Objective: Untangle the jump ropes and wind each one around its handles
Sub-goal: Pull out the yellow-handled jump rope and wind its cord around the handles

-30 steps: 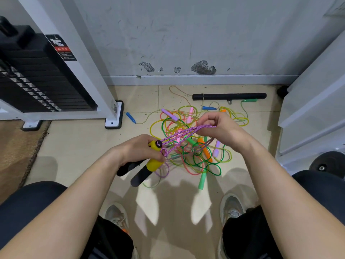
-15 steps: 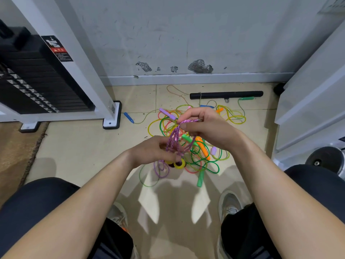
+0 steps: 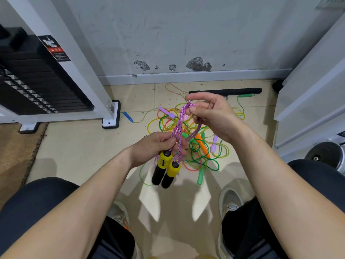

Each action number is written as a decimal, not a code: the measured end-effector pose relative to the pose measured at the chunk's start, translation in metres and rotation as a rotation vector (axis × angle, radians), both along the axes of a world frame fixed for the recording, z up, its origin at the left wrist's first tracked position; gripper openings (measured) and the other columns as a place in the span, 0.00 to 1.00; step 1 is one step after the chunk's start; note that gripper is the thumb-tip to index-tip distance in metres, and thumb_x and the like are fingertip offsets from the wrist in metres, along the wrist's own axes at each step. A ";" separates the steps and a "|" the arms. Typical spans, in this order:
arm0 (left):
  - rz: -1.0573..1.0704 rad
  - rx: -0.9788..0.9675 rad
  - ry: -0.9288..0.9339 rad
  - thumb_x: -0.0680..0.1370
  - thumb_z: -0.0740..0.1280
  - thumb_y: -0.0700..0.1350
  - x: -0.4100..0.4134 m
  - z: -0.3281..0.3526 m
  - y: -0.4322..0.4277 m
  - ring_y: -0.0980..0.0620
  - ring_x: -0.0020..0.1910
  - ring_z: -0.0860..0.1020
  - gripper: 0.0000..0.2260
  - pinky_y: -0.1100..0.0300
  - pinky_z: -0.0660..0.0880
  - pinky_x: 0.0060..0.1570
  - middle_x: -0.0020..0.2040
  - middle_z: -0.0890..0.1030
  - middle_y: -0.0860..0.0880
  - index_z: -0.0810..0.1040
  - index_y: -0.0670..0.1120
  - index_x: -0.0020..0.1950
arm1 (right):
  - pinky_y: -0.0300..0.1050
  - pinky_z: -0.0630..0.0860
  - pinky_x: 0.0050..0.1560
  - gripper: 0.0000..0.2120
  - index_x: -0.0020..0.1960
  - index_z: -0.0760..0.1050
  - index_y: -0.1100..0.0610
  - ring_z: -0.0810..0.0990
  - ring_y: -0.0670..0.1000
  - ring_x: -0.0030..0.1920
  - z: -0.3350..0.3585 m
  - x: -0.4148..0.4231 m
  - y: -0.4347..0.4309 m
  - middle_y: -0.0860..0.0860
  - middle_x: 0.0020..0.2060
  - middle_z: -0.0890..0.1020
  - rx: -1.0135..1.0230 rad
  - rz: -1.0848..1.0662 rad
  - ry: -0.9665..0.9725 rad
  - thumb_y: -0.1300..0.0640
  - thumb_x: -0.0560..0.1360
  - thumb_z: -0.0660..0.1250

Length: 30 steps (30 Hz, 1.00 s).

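Note:
A purple braided jump rope point(image 3: 178, 128) runs in several strands between my two hands. My left hand point(image 3: 155, 146) pinches the strands just above the rope's two yellow-and-black handles point(image 3: 166, 169), which hang side by side below it. My right hand point(image 3: 211, 116), higher and to the right, holds the folded top of the strands between thumb and fingers. On the floor behind lies a tangle of thin green, yellow and pink ropes point(image 3: 196, 146) with green, orange, lilac and pink handles.
A black bar point(image 3: 225, 90) lies along the wall base. A blue handle point(image 3: 127, 116) sits near the foot of the white weight-machine frame point(image 3: 110, 120) at left. White equipment point(image 3: 308, 101) stands at right, a brown mat point(image 3: 16, 156) at left. My knees and shoes frame the bottom.
The handles swung from pointing lower left to hanging straight down below my left hand. My right hand rose, and the purple strands turned from nearly level to nearly upright.

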<state>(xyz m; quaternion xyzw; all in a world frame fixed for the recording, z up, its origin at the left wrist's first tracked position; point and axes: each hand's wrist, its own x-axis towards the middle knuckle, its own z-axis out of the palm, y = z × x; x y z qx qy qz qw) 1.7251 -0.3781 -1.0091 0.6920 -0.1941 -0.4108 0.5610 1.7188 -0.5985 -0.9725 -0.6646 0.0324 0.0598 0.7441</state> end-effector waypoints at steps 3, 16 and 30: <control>0.030 -0.043 0.112 0.85 0.55 0.42 -0.001 -0.003 0.003 0.55 0.37 0.82 0.18 0.64 0.77 0.41 0.42 0.85 0.47 0.82 0.46 0.45 | 0.40 0.74 0.37 0.09 0.54 0.80 0.58 0.76 0.48 0.31 -0.001 0.002 -0.005 0.54 0.36 0.85 -0.208 -0.081 -0.038 0.69 0.77 0.69; 0.081 -0.059 0.075 0.85 0.57 0.40 0.002 -0.013 0.009 0.52 0.46 0.82 0.17 0.62 0.74 0.51 0.45 0.85 0.45 0.84 0.42 0.45 | 0.39 0.70 0.32 0.08 0.44 0.80 0.54 0.74 0.44 0.27 -0.007 0.004 -0.020 0.53 0.34 0.82 -0.386 -0.226 0.055 0.66 0.76 0.68; 0.108 -0.057 0.112 0.79 0.68 0.48 -0.006 -0.017 0.004 0.52 0.36 0.77 0.19 0.62 0.72 0.44 0.34 0.72 0.45 0.75 0.30 0.45 | 0.46 0.69 0.40 0.08 0.38 0.76 0.54 0.75 0.48 0.34 -0.015 0.003 -0.017 0.50 0.30 0.81 -0.568 -0.130 0.159 0.59 0.71 0.58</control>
